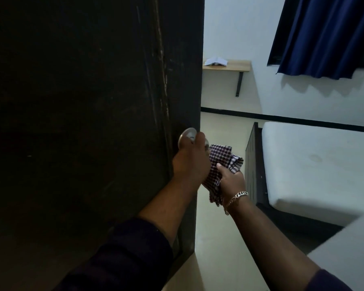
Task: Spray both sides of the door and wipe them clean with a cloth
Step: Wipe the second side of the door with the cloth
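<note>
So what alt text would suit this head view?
A person's left hand grips the round metal knob of a dark door while the right hand holds a checked cloth; a bed lies beyond.

Dark door, checked cloth, navy curtain

Wall shelf bearing open book, bed frame carrying mattress

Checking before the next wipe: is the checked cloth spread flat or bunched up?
Bunched. The checked cloth is crumpled in the right hand, folds hanging below it, off the door.
</note>
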